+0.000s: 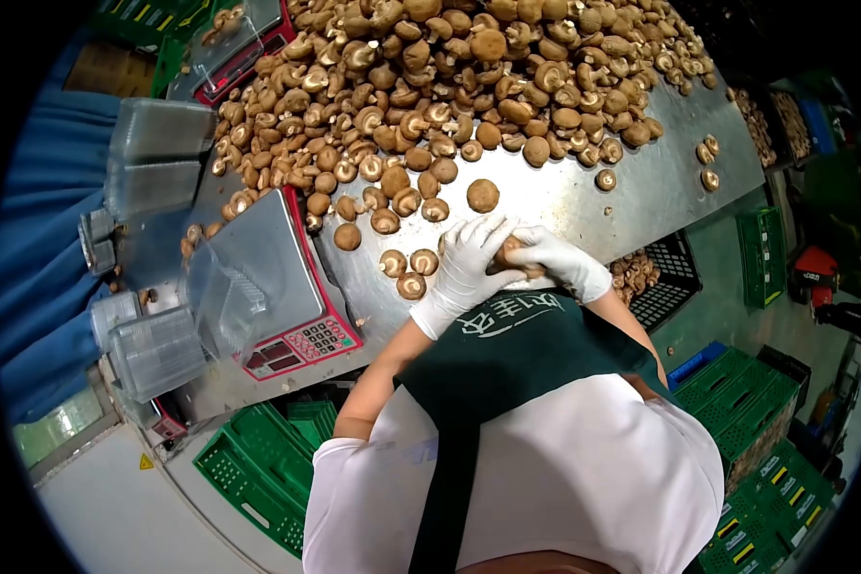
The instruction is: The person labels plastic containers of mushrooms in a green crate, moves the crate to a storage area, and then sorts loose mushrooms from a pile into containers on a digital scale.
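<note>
Both my hands wear white gloves and meet at the near edge of the metal table. My left hand (466,266) curves around the left side of a brown mushroom (509,252), fingers pointing away from me. From the right, my right hand (557,258) closes over the same mushroom, which is partly covered by the fingers. Just left of my left hand lie three loose mushrooms, one being a mushroom (411,285) with its stem side up. Another round mushroom cap (483,195) sits just beyond my fingertips. A large heap of mushrooms (488,72) covers the far part of the table.
A red-framed scale (287,277) with a clear plastic tray (228,297) on it stands left. Stacked clear trays (158,349) are further left. Green crates (258,469) stand below left, and more green crates (737,392) at right. A black crate (665,282) holds mushrooms beside the table.
</note>
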`<state>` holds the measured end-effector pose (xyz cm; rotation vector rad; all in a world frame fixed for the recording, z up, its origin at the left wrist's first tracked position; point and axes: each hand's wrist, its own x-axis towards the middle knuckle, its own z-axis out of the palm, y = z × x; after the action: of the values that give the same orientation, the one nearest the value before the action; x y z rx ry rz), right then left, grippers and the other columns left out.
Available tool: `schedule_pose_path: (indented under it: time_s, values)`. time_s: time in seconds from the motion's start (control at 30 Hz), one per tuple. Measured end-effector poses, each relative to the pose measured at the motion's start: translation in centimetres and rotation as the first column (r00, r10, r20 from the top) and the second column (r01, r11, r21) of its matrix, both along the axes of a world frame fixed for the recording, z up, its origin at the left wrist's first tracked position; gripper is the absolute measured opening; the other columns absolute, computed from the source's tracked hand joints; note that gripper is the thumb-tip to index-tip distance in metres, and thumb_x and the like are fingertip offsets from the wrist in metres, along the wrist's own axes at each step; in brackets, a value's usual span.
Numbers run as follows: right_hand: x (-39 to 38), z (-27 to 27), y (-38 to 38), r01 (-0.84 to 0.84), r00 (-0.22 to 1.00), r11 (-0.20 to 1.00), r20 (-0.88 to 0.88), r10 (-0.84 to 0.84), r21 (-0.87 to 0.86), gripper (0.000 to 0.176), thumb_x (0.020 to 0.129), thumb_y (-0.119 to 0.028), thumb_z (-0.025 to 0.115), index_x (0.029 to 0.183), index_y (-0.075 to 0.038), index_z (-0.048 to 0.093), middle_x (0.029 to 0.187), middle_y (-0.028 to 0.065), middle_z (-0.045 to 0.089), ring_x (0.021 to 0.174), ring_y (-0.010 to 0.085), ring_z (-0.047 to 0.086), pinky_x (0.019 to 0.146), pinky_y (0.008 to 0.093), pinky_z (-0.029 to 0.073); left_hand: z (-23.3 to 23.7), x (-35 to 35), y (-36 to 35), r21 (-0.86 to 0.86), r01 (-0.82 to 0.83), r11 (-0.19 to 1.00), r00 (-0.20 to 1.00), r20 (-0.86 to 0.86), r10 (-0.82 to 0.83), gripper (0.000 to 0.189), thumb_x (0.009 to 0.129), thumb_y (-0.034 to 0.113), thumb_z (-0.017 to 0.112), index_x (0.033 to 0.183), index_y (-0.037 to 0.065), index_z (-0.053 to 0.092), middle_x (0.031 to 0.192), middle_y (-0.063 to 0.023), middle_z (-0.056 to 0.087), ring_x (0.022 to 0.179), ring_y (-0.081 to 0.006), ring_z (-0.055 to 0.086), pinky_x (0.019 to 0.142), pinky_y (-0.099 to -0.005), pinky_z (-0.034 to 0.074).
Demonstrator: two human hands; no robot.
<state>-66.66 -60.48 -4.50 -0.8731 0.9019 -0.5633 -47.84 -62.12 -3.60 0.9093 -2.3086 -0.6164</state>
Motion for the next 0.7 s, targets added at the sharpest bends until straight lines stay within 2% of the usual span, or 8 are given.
schedule_pose_path:
  time_s: [0.1, 0.2, 0.23, 0.33, 0.43, 0.53, 0.67, 0.7]
  values:
    - [-5.0, 0.4, 1.9, 0.011, 0.977, 1.0, -0.213, -0.011, -0.003, 0.046, 0.08, -0.022, 0.069, 0.121, -0.005, 0.057, 0.098, 0.0064, 0.066, 0.085, 0.013, 0.06, 0.079, 0.0248, 0.048, -0.8, 1.9, -1.7, 0.103, -0.084, 0.991, 0.995, -0.041, 0.089, 0.069, 0.069, 0.039, 0.075, 0.125, 0.007, 0.051, 0.132, -0.0167, 0.047, 0.12, -0.0344, 0.045, 0.101, -0.0426, 0.034]
    - [-12.6, 2.2, 4.1, -0.307, 0.754, 0.936, -0.644, 0.13, -0.17, 0.056, 0.071, -0.035, 0.076, 0.118, -0.009, 0.061, 0.099, 0.0084, 0.069, 0.089, 0.016, 0.063, 0.086, 0.0272, 0.047, -2.4, 5.5, -4.5, 0.05, -0.357, 0.933, 0.932, 0.089, 0.352, 0.066, 0.071, 0.035, 0.074, 0.126, 0.007, 0.049, 0.134, -0.0183, 0.043, 0.121, -0.0379, 0.042, 0.104, -0.044, 0.03]
    - [-12.7, 5.9, 3.7, -0.299, 0.6, 0.952, -0.762, 0.243, 0.068, 0.052, 0.071, -0.035, 0.076, 0.114, -0.008, 0.064, 0.097, 0.0101, 0.069, 0.09, 0.0177, 0.064, 0.084, 0.0286, 0.048, -2.5, 6.5, -5.5, 0.048, -0.427, 0.903, 0.899, 0.131, 0.418, 0.066, 0.071, 0.033, 0.074, 0.126, 0.008, 0.049, 0.134, -0.0191, 0.043, 0.121, -0.0375, 0.042, 0.104, -0.0435, 0.031]
    - [-14.0, 5.3, 3.5, -0.144, 0.401, 0.99, -0.914, 0.056, -0.003, 0.047, 0.073, -0.04, 0.072, 0.107, -0.008, 0.067, 0.087, 0.012, 0.069, 0.08, 0.0217, 0.066, 0.077, 0.0334, 0.051, -3.2, 7.8, -8.3, 0.059, -0.495, 0.867, 0.862, 0.163, 0.481, 0.067, 0.071, 0.034, 0.074, 0.128, 0.01, 0.048, 0.136, -0.0196, 0.041, 0.123, -0.0364, 0.041, 0.104, -0.0418, 0.033]
    - [-11.3, 3.4, 0.1, -0.109, 0.424, 0.926, -0.86, -0.285, -0.361, 0.042, 0.078, -0.039, 0.064, 0.104, -0.006, 0.067, 0.092, 0.014, 0.069, 0.083, 0.0265, 0.067, 0.077, 0.0336, 0.051, -4.2, 6.5, -10.2, 0.035, -0.458, 0.888, 0.847, 0.32, 0.425, 0.081, 0.07, 0.045, 0.073, 0.136, 0.012, 0.04, 0.144, -0.0187, 0.03, 0.13, -0.0358, 0.034, 0.106, -0.0455, 0.029]
    - [-6.4, 1.9, -4.7, -0.038, 0.441, 0.903, -0.818, -0.369, -0.428, 0.042, 0.08, -0.028, 0.063, 0.117, -0.008, 0.061, 0.11, 0.015, 0.064, 0.098, 0.0264, 0.063, 0.088, 0.0347, 0.048, -4.7, 3.8, -9.5, -0.032, -0.365, 0.93, 0.741, 0.596, 0.311, 0.098, 0.064, 0.064, 0.067, 0.142, 0.018, 0.031, 0.149, -0.0183, 0.021, 0.136, -0.0365, 0.022, 0.108, -0.0542, 0.019]
    - [-1.2, -2.6, -8.9, -0.322, 0.084, 0.774, -0.831, -0.55, -0.545, 0.045, 0.075, -0.012, 0.064, 0.119, -0.009, 0.054, 0.118, 0.0137, 0.056, 0.108, 0.0308, 0.054, 0.088, 0.0385, 0.048, -3.9, 1.9, -6.1, -0.145, -0.204, 0.968, 0.747, 0.617, 0.249, 0.077, 0.068, 0.056, 0.067, 0.132, 0.017, 0.046, 0.145, -0.0125, 0.032, 0.122, -0.031, 0.038, 0.097, -0.0519, 0.028]
    - [-0.9, -3.7, -8.7, -0.247, 0.202, 0.721, -0.762, -0.615, -0.648, 0.041, 0.075, -0.011, 0.063, 0.115, -0.008, 0.056, 0.115, 0.0133, 0.057, 0.106, 0.0299, 0.054, 0.086, 0.0382, 0.048, -4.4, 2.0, -5.2, -0.159, -0.163, 0.974, 0.769, 0.598, 0.227, 0.072, 0.069, 0.054, 0.067, 0.128, 0.017, 0.051, 0.143, -0.0113, 0.035, 0.121, -0.0305, 0.039, 0.097, -0.0518, 0.028]
